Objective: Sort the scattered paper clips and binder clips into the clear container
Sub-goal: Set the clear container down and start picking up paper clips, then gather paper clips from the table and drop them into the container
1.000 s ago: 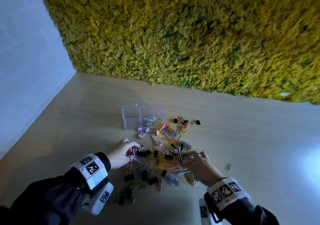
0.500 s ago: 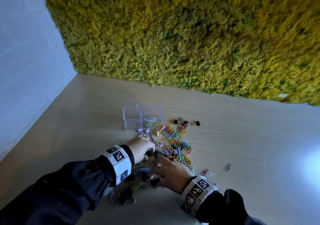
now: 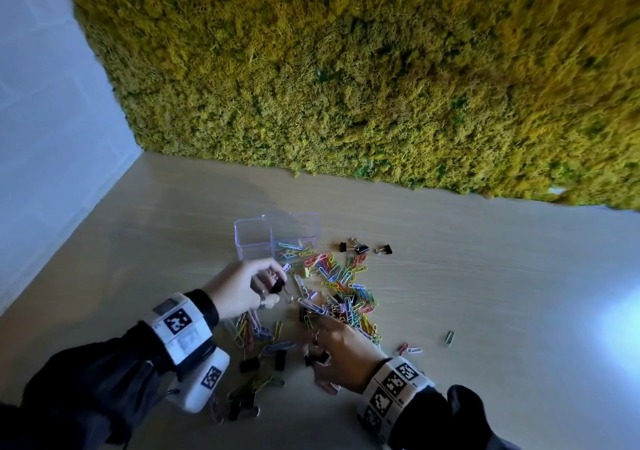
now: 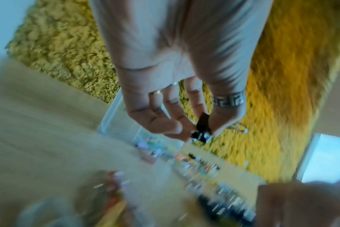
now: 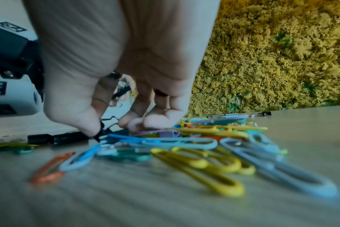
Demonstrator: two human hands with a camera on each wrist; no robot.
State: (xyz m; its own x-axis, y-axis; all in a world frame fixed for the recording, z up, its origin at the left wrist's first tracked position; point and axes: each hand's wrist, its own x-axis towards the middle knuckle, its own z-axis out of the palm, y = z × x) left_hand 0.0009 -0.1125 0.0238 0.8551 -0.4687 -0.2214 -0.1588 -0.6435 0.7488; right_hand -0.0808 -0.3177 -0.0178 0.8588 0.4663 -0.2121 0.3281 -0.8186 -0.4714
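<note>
A clear two-part container (image 3: 254, 238) stands on the wooden table; its right part holds a few coloured paper clips. A heap of coloured paper clips (image 3: 346, 287) spreads from it toward me. My left hand (image 3: 275, 288) is raised just in front of the container and pinches a black binder clip (image 3: 277, 287) between thumb and fingers; the same black binder clip (image 4: 203, 122) shows in the left wrist view. My right hand (image 3: 318, 356) is down on the table at the heap's near edge, thumb and fingers pinching another black binder clip (image 5: 102, 130) that lies on the surface.
Three black binder clips (image 3: 363, 247) lie right of the container. More black binder clips (image 3: 249, 364) sit near my left wrist. Stray paper clips (image 3: 449, 338) lie off to the right. A moss wall (image 3: 381, 86) backs the table, with a white wall (image 3: 52, 120) on the left.
My left hand has risen from the table toward the container with a black binder clip. My right hand has shifted left and nearer, onto a black binder clip.
</note>
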